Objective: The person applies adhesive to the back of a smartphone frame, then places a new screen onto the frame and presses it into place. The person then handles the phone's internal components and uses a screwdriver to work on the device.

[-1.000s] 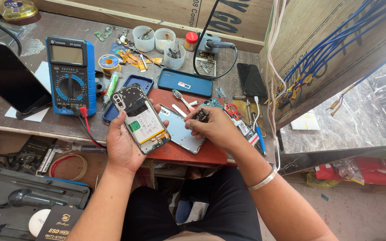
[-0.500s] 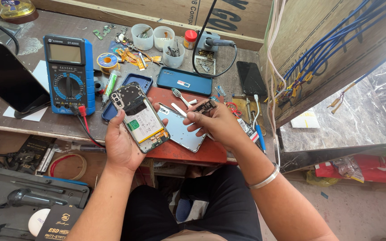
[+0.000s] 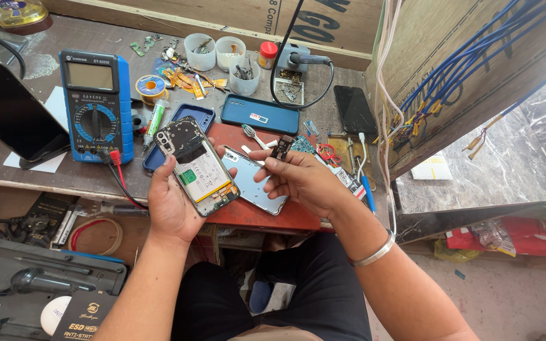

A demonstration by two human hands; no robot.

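— Where is the phone now, and how is it held?

— The opened phone (image 3: 196, 167) is in the centre of the frame, a little left, with its back cover off. The left hand (image 3: 173, 205) cradles it from below; the fingers are wrapped around its edges, and the thumb lies along the left side.

— And the other hand?

— The right hand (image 3: 301, 180) is just right of centre. Thumb and forefinger pinch a small dark part (image 3: 280, 147), and the other fingers are loosely curled. Under both hands lies the silver back cover (image 3: 257, 183) on the red mat (image 3: 273, 218).

— How would you do this step well?

— In my opinion, keep the phone flat and steady, so nothing slides out. Hold the small part only by its edges, with light pressure, because such parts probably bend easily. It is better to work low over the mat: if the part falls, it stays there and does not roll among the plastic cups (image 3: 221, 55) in the upper middle or near the blue multimeter (image 3: 95, 104) in the upper left.
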